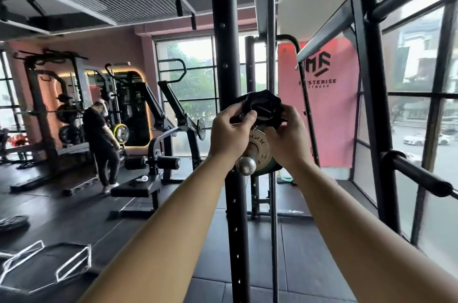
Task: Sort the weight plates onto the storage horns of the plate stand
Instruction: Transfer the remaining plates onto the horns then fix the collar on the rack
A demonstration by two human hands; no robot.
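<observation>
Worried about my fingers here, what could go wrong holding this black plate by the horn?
Pinching: the left hand and right hand grip the black plate right beside the lettered plate on the horn. Slipping: the black plate sits above the horn, apparently unthreaded, so it could drop.

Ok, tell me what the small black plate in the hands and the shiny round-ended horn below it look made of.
Small black scalloped plate, gripped by left hand and right hand: probably rubber-coated or painted metal; matte, no glare. Shiny round-ended horn: polished or chromed steel, by its mirror-like highlights.
</observation>
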